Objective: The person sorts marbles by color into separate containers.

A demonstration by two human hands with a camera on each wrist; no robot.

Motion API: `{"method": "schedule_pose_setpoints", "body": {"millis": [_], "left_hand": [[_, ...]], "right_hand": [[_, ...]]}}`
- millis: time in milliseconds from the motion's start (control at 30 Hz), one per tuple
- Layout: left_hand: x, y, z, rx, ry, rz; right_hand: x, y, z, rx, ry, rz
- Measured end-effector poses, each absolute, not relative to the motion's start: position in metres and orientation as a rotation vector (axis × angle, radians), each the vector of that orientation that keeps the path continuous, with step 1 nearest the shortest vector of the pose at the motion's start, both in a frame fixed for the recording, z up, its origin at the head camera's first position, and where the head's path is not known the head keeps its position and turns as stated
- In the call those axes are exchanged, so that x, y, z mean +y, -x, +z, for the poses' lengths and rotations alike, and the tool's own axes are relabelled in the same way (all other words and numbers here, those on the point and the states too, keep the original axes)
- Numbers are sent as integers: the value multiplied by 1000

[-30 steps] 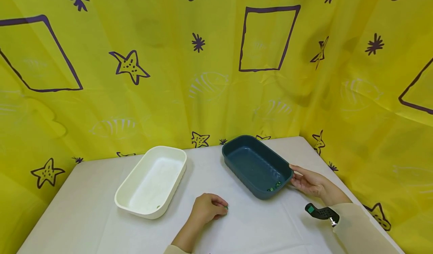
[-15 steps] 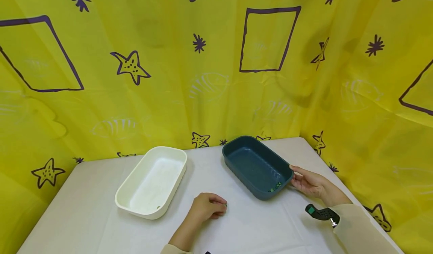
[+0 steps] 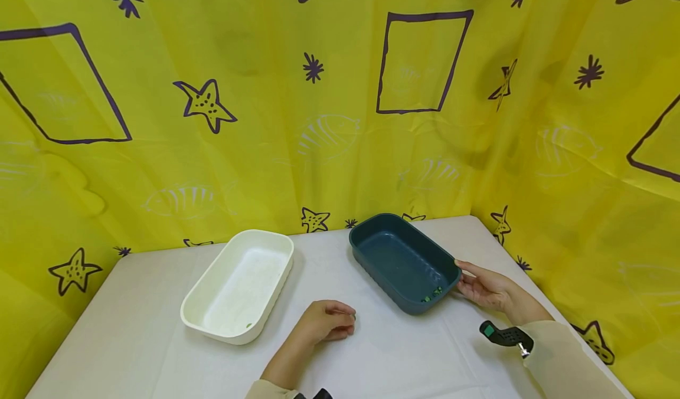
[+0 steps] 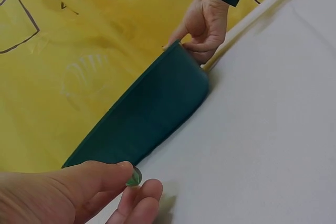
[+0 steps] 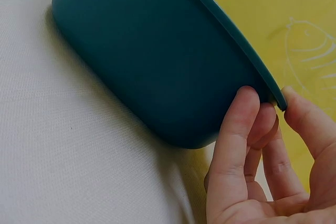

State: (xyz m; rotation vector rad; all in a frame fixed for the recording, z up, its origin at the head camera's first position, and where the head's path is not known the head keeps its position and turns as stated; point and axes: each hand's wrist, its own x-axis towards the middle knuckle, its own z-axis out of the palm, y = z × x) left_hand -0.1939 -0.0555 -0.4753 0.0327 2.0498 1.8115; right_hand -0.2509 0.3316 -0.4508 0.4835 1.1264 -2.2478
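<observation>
My left hand (image 3: 325,322) is over the white tabletop between two tubs. In the left wrist view, its thumb and fingers pinch a small green glass marble (image 4: 134,177). My right hand (image 3: 486,287) grips the right end of a dark teal tub (image 3: 395,263); in the right wrist view, the thumb is at the rim and the fingers press the outer wall. Several small green marbles (image 3: 437,291) lie in that tub's near right corner. At left stands a cream-white tub (image 3: 234,287) with one small green marble (image 3: 248,326) at its near end.
A white cloth (image 3: 393,357) covers the table. Yellow patterned curtains (image 3: 255,169) hang behind it and along the right side. A black and green wrist mount (image 3: 504,334) sticks out from the right sleeve.
My left hand has shifted very slightly up and left, and its wrist mount has come into view at the bottom. Marbles in the teal tub have rolled slightly. The right hand stays put.
</observation>
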Motion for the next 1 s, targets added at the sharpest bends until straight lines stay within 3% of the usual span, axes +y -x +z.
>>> {"method": "schedule_pose_setpoints", "body": {"millis": [1000], "left_hand": [[-48,218,-452,1787,25,1974]], "right_hand": [[333,251,-450,1144,-455,-2235]]}}
